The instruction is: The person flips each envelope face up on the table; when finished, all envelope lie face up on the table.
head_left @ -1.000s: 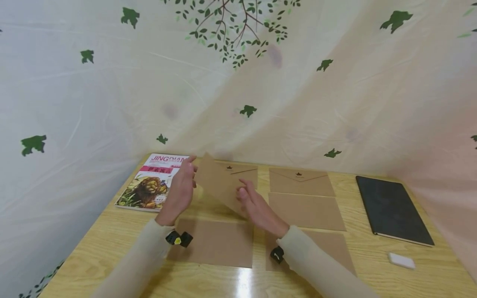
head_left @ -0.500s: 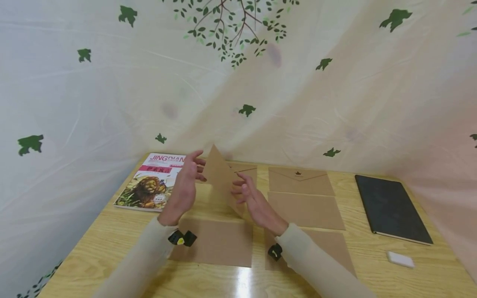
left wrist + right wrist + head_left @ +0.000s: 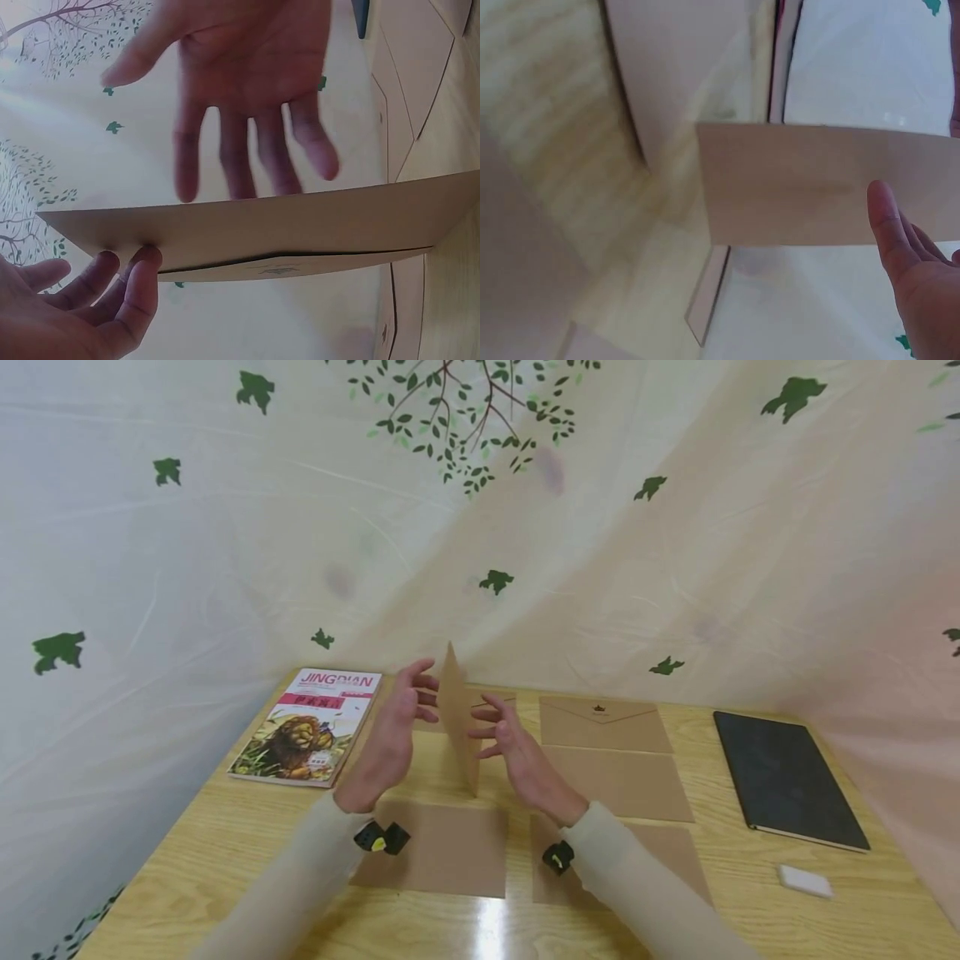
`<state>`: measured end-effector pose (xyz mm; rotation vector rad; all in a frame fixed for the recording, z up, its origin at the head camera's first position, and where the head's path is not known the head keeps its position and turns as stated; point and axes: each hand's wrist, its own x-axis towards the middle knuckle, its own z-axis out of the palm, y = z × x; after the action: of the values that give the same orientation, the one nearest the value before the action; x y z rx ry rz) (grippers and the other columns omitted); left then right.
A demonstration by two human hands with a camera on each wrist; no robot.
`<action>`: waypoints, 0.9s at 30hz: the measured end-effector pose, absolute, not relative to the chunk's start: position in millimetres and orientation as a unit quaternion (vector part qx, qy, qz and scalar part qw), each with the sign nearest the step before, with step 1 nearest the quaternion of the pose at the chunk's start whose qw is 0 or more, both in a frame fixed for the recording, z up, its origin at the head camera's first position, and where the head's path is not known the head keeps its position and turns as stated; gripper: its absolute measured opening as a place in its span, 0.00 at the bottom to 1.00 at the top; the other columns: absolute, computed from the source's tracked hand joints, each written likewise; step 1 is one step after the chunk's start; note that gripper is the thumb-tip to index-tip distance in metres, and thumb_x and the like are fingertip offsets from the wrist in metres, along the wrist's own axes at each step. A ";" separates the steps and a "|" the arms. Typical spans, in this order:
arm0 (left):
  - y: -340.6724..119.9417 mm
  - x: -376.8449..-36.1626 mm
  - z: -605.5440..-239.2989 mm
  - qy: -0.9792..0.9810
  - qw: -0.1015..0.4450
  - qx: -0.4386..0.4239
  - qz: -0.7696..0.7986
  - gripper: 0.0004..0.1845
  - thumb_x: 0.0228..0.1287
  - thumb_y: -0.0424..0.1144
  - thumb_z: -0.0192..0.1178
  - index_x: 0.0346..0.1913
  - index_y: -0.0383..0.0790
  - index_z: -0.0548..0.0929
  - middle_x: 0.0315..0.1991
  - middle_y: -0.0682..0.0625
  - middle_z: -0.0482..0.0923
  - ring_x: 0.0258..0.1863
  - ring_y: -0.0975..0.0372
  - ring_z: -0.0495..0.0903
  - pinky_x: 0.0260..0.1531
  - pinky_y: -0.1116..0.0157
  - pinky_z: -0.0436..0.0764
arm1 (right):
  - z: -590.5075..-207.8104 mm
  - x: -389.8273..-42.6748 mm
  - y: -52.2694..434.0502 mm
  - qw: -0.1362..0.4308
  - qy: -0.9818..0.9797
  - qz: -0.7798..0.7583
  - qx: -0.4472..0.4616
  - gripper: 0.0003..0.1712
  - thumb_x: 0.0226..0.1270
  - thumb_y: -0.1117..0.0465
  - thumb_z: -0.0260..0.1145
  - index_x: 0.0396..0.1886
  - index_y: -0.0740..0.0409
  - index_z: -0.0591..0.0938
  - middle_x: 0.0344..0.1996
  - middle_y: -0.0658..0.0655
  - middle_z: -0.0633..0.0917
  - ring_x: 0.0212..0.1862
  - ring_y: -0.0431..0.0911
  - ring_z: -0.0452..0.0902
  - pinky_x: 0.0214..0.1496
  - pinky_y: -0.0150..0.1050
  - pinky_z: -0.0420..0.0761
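Note:
In the head view a brown kraft envelope [image 3: 459,727] stands upright, almost edge-on, between my two hands. My left hand [image 3: 393,727] is on its left side, fingers spread and lightly bent. My right hand [image 3: 521,760] is on the other side, with loosely extended fingers reaching to the paper. The left wrist view shows fingertips [image 3: 142,259] of my left hand against the face of the envelope [image 3: 225,232], and my right hand's palm beyond it. A crown mark and flap line show on that face. In the right wrist view, my right thumb [image 3: 883,210] overlaps the plain face.
Several flat envelopes lie on the wooden table: one in front [image 3: 435,852], a column on the right [image 3: 615,781], and one behind, partly hidden. A lion-cover magazine [image 3: 307,727] lies at left. A black notebook [image 3: 791,781] and a white eraser-like block [image 3: 805,881] are at right.
The envelope has turned from facing the head camera at a slant to nearly edge-on. My left hand has moved right with it, uncovering the magazine; my right hand has shifted slightly.

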<state>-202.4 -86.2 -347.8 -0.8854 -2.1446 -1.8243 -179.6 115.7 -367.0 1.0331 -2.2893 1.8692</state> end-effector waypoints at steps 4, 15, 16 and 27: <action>-82.1 -203.4 -350.3 -0.720 0.083 -0.308 -0.617 0.35 0.74 0.59 0.30 0.69 0.34 0.56 0.55 0.36 0.65 0.50 0.47 0.71 0.45 0.49 0.73 | -361.2 -181.4 118.6 0.014 -0.724 0.601 0.337 0.34 0.78 0.46 0.28 0.70 0.69 0.48 0.61 0.78 0.62 0.57 0.70 0.66 0.49 0.64 0.71; -69.8 -206.0 -360.9 -0.704 0.055 -0.347 -0.618 0.39 0.72 0.63 0.32 0.67 0.30 0.58 0.53 0.32 0.65 0.45 0.40 0.75 0.38 0.49 0.77 | -375.9 -206.6 132.8 0.036 -0.690 0.626 0.361 0.42 0.71 0.34 0.32 0.73 0.56 0.47 0.63 0.71 0.64 0.57 0.65 0.69 0.48 0.60 0.74; -69.1 -206.1 -362.4 -0.704 0.052 -0.351 -0.615 0.39 0.72 0.63 0.31 0.67 0.29 0.57 0.54 0.32 0.65 0.46 0.40 0.75 0.39 0.49 0.77 | -375.9 -208.0 134.0 0.040 -0.692 0.624 0.361 0.41 0.71 0.33 0.32 0.73 0.55 0.47 0.63 0.70 0.65 0.57 0.64 0.70 0.48 0.59 0.74; -59.6 -203.6 -374.1 -0.722 0.020 -0.354 -0.594 0.32 0.74 0.57 0.29 0.68 0.36 0.57 0.60 0.36 0.65 0.51 0.45 0.74 0.43 0.48 0.75 | -363.6 -205.1 150.6 0.059 -0.688 0.629 0.357 0.43 0.70 0.31 0.34 0.73 0.53 0.46 0.64 0.65 0.64 0.58 0.62 0.69 0.49 0.59 0.74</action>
<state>-203.6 -59.6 -374.1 -1.0980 -2.2403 -1.8426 -205.1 150.6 -363.6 1.0814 -2.0853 1.9041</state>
